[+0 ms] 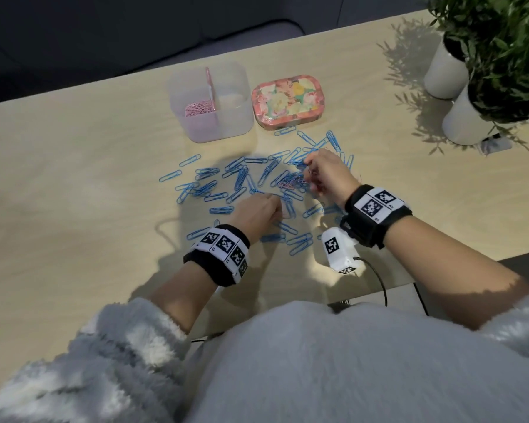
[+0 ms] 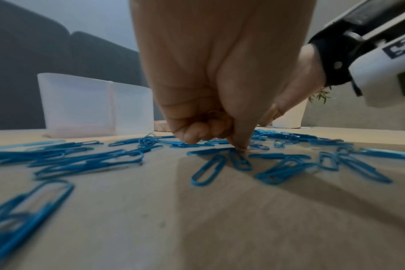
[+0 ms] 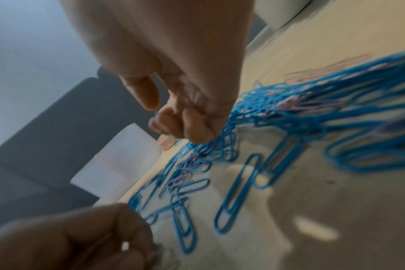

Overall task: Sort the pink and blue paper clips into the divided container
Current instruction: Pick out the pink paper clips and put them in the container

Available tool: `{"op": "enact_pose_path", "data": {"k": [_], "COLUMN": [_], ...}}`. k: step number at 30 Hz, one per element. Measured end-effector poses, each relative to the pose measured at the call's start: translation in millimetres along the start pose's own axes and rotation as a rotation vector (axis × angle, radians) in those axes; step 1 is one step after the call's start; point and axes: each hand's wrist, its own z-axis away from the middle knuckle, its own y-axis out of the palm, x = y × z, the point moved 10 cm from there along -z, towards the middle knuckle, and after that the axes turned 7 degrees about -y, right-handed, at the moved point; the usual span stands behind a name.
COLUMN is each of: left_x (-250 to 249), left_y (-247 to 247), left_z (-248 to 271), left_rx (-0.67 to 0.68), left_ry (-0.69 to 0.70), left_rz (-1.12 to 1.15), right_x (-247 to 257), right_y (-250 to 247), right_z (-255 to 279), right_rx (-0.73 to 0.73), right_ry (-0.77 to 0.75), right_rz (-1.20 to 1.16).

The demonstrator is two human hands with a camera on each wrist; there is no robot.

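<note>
Blue paper clips [image 1: 242, 181] lie scattered across the wooden table [image 1: 74, 178], with a few pink paper clips [image 1: 290, 185] tangled in the middle of the pile. The translucent divided container [image 1: 235, 117] stands behind them, with pink clips [image 1: 199, 109] in its left compartment. My left hand [image 1: 277, 209] is low over the near side of the pile. Its fingers [image 2: 210, 127] are curled round a thin pink clip, and one fingertip [image 2: 240, 146] presses the table. My right hand [image 1: 310, 178] hovers over the tangle, fingers [image 3: 197, 131] curled round what look like pink clips, their tips brushing blue ones.
A floral tin [image 1: 287, 100] sits right of the container. Two white pots with plants [image 1: 446, 71] stand at the far right. A white tagged device [image 1: 338, 248] with a cable hangs under my right wrist near the table's front edge.
</note>
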Motion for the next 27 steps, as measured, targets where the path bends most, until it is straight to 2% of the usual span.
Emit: {"op": "enact_pose_path", "data": {"k": [1, 3, 5, 8, 10, 12, 14, 17, 23, 27], "left_x": [2.7, 9.5, 19.9, 40.8, 60.9, 83.5, 101.5, 121.6, 152.0, 155.1], "left_y": [-1.1, -5.1, -14.9, -38.0, -59.3, -85.2, -113.4, -152.3, -190.4, -182.3], "left_z": [2.8, 9.5, 16.9, 23.6, 21.5, 14.4, 2.5, -19.0, -64.6, -79.9], "left_rx": [-0.010, -0.033, -0.072, -0.159, -0.229, -0.305, -0.373, -0.442, -0.424, -0.312], "left_ry": [-0.004, -0.046, -0.114, -0.205, -0.286, -0.353, -0.387, -0.433, -0.562, -0.539], "left_rz": [0.014, 0.068, 0.150, 0.304, 0.354, 0.365, 0.333, 0.277, 0.144, 0.049], "right_x": [3.7, 12.6, 10.5, 7.4, 9.4, 15.3, 20.5, 24.6, 25.1, 22.9], "right_y": [7.1, 23.8, 36.6, 45.0, 42.7, 37.1, 26.4, 20.5, 26.7, 31.1], "right_z": [-2.9, -5.6, -5.4, -5.4, -6.3, -8.8, -10.8, -8.8, 2.5, 2.3], "right_rx": [0.030, 0.122, 0.182, 0.242, 0.248, 0.215, 0.176, 0.223, 0.356, 0.370], "right_ry": [-0.037, -0.195, -0.273, -0.315, -0.307, -0.298, -0.243, -0.129, 0.085, 0.183], "right_rz": [0.109, 0.491, 0.833, 1.019, 0.945, 0.747, 0.508, 0.381, 0.186, 0.075]}}
